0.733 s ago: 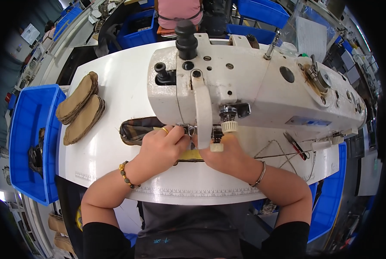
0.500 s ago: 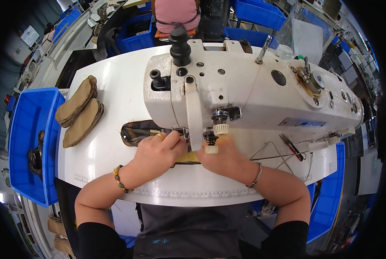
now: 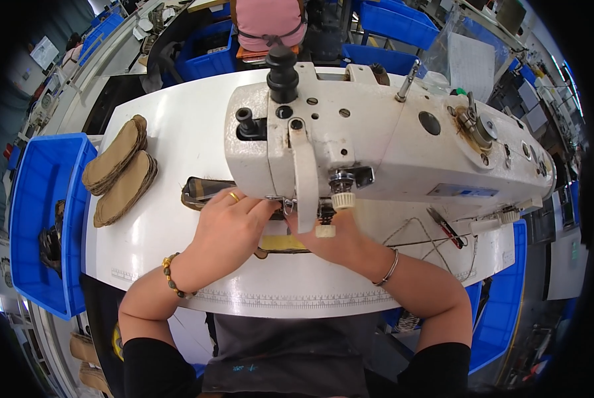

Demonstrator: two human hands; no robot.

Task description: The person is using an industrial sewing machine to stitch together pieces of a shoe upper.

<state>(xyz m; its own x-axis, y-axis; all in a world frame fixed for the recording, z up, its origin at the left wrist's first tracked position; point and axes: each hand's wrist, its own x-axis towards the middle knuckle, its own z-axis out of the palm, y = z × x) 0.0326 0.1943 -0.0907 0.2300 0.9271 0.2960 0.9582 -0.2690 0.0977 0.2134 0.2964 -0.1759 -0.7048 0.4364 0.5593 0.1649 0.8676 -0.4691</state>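
Yellow strip (image 3: 282, 243), white sewing machine (image 3: 390, 142), blue bin (image 3: 75, 252).

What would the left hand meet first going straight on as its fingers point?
Probably the small metal parts at the needle end of the sewing machine, just beyond the fingertips of the left hand; depth is unclear, so they may be touching.

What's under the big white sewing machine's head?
A dark plaid fabric piece with a rounded end reaches beneath the white metal sewing machine. A yellow strip shows between the left hand and right hand. Machine and hands cover the rest, so whether they join can't be seen.
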